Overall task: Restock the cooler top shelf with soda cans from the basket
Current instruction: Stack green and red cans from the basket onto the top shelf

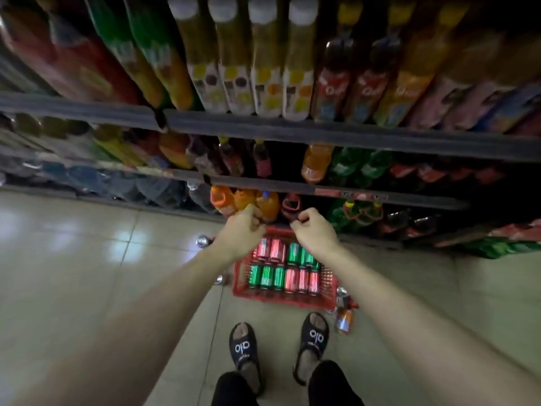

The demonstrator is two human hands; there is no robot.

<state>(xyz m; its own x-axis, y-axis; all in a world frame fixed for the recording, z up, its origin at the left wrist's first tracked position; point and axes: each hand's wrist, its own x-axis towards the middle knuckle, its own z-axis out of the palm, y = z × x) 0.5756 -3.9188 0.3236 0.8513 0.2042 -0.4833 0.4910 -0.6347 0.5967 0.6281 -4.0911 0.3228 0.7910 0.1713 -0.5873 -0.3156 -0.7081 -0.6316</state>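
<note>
**Both hands hang over a full basket, no can in hand yet**

The person stands at the shelves with both arms stretched forward and down. The red basket [285, 300] sits on the tiled floor [87, 259] just in front of the sandalled feet, close to the shelving, likely so that cans can be lifted straight up without a step. Inside it, red cans [301, 280] and green cans [267, 276] lie in neat rows, sorted by colour, which suggests the restocking has barely begun.

The left hand [243, 231] and right hand [314, 230] hover above the far rim of the basket, near each other but apart. Each grip is narrow: the fingers are curled in loosely, and neither appears to hold a can, though motion blur hides the fingertips.

A few loose cans [343, 313] lie on the floor beside the basket. The bottles [263, 83] crowd the shelves above; the top shelf itself is out of view.
</note>
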